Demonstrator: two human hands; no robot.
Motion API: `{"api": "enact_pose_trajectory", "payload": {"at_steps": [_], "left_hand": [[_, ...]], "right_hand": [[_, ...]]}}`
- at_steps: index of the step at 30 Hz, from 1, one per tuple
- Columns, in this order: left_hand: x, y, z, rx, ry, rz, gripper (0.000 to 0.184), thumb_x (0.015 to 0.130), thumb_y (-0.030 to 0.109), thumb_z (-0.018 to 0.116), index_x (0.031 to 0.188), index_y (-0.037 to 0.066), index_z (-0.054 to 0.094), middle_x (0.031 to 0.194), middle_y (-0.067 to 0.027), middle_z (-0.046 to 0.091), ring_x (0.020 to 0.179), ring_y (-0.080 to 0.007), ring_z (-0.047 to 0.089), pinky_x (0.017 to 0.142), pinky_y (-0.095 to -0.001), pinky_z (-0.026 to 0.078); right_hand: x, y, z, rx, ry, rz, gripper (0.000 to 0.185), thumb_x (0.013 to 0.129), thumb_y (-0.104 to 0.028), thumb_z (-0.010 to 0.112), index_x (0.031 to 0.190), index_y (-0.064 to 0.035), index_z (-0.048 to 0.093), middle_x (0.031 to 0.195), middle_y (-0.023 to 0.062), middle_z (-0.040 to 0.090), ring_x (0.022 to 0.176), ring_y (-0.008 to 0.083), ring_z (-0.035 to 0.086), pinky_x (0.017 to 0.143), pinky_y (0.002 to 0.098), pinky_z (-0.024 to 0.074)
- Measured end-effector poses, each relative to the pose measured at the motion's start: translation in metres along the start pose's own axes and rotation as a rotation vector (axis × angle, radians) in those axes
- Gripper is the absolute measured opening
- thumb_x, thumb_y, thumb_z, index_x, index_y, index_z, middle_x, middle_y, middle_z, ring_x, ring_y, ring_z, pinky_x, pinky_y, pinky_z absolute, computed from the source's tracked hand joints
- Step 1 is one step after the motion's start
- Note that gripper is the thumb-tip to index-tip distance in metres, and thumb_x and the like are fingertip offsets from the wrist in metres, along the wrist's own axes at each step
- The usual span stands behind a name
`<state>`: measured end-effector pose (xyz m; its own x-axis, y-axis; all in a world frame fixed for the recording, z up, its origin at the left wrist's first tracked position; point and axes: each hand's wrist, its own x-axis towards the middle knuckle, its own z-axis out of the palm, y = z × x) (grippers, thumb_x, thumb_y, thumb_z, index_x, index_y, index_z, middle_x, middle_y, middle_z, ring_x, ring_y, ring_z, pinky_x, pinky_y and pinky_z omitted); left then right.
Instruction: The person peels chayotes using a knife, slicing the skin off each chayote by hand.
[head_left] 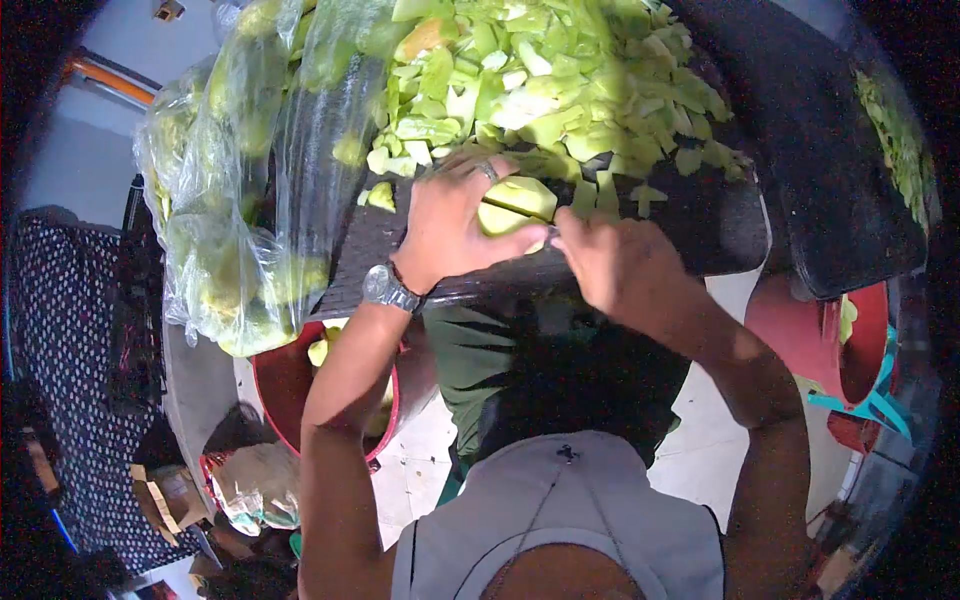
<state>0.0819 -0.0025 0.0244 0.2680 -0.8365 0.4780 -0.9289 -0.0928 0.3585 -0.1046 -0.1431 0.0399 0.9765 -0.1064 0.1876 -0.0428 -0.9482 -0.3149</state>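
Note:
Near the front edge of a dark board (700, 220), my left hand (450, 220) holds a peeled pale green fruit (520, 198) between thumb and fingers. A ring and a wristwatch show on this hand and wrist. My right hand (610, 255) is closed beside the fruit's right side, around what looks like the handle of a knife. A dark line, apparently the blade, crosses the fruit; most of the tool is hidden. Beyond both hands lies a large heap of cut green pieces (560, 80), with a few small pieces close to my left fingers.
A clear plastic bag (230, 200) of whole green fruit lies at the left of the board. Below it stands a red bucket (398, 400) with pale pieces inside. Another red container (790, 330) is at the right. A patterned dark cloth (80, 380) hangs at far left.

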Motion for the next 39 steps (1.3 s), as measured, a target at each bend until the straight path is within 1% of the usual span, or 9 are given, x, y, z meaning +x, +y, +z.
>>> {"api": "enact_pose_trajectory", "payload": {"at_steps": [3,7,10,11,15,22,28,37,39], "left_hand": [[0.007,0.015,0.006,-0.001,-0.036,-0.11,0.055,0.073,0.037,0.077,0.116,0.005,0.063,0.116,-0.0176,0.067,0.122,-0.0369,0.057,0.11,-0.063,0.028],[-0.005,0.041,0.012,0.051,0.126,-0.165,0.058,0.075,0.022,0.074,0.128,0.006,0.055,0.142,-0.0237,0.05,0.138,-0.0482,0.039,0.116,-0.0547,0.026],[-0.021,0.038,0.014,-0.158,0.277,-0.189,0.061,0.071,0.015,0.075,0.126,0.001,0.054,0.136,-0.0286,0.051,0.137,-0.0495,0.037,0.116,-0.0553,0.026],[-0.026,0.045,0.01,-0.161,0.32,-0.265,0.063,0.07,0.009,0.073,0.129,-0.001,0.052,0.132,-0.0289,0.053,0.132,-0.0485,0.044,0.113,-0.048,0.034],[-0.043,0.061,-0.003,-0.173,0.28,-0.622,0.063,0.072,0.012,0.075,0.127,-0.006,0.05,0.127,-0.0284,0.056,0.111,-0.0429,0.061,0.096,-0.0418,0.051],[-0.035,0.055,-0.019,-0.169,0.09,-0.745,0.048,0.077,0.015,0.077,0.117,-0.006,0.06,0.097,-0.0207,0.072,0.092,-0.0355,0.071,0.083,-0.038,0.055],[-0.031,0.036,-0.018,-1.107,0.218,-0.856,0.045,0.077,0.001,0.076,0.119,-0.005,0.06,0.103,-0.0085,0.071,0.09,-0.0166,0.068,0.08,-0.0299,0.053],[-0.034,0.027,-0.024,-1.054,0.298,-0.835,0.051,0.077,0.003,0.076,0.123,-0.004,0.056,0.102,-0.0114,0.072,0.089,-0.0196,0.069,0.08,-0.0312,0.053],[-0.039,0.024,-0.028,-0.631,0.298,-0.751,0.053,0.076,0.005,0.076,0.124,-0.005,0.054,0.096,-0.016,0.072,0.087,-0.0238,0.071,0.078,-0.0334,0.054]], "right_hand": [[0.004,-0.007,0.008,-0.025,-0.07,0.07,0.018,0.098,-0.022,0.055,0.101,-0.004,0.055,0.067,0.0156,0.064,0.065,0.034,0.07,0.058,0.0441,0.0555],[0.001,-0.005,0.019,-0.084,0.025,0.067,0.019,0.101,-0.023,0.051,0.103,-0.0047,0.055,0.069,0.018,0.064,0.065,0.0353,0.068,0.059,0.0441,0.0547],[0.008,0.018,0.018,0.212,-0.139,-0.015,0.024,0.103,-0.026,0.048,0.106,-0.0033,0.056,0.072,0.0205,0.064,0.063,0.0363,0.066,0.058,0.0442,0.0533],[0.009,0.04,0.041,0.468,0.008,-0.076,0.032,0.105,-0.032,0.044,0.104,-0.0025,0.056,0.067,0.0128,0.06,0.051,0.0264,0.06,0.05,0.0381,0.0495],[0.004,0.015,-0.016,0.995,-0.483,0.509,0.038,0.106,-0.04,0.04,0.103,-0.0039,0.053,0.063,-0.0015,0.044,0.043,0.0061,0.042,0.04,0.0253,0.0373],[-0.001,0.002,-0.028,0.988,0.08,0.455,0.029,0.102,-0.034,0.05,0.1,-0.0053,0.053,0.056,-0.0012,0.047,0.04,0.0105,0.045,0.038,0.0294,0.0378],[-0.019,-0.006,-0.004,0.643,0.205,0.293,0.02,0.1,-0.02,0.056,0.102,-0.0007,0.054,0.058,0.009,0.056,0.047,0.021,0.056,0.047,0.0366,0.0425],[-0.015,-0.033,0.016,0.577,0.196,0.203,0.016,0.097,-0.013,0.061,0.107,-0.0016,0.055,0.074,0.0233,0.061,0.072,0.0445,0.063,0.058,0.0437,0.0463],[-0.014,-0.041,0.024,0.489,0.254,0.196,0.017,0.098,-0.016,0.06,0.108,-0.0023,0.055,0.077,0.0241,0.064,0.077,0.047,0.063,0.061,0.0489,0.0483]]}}
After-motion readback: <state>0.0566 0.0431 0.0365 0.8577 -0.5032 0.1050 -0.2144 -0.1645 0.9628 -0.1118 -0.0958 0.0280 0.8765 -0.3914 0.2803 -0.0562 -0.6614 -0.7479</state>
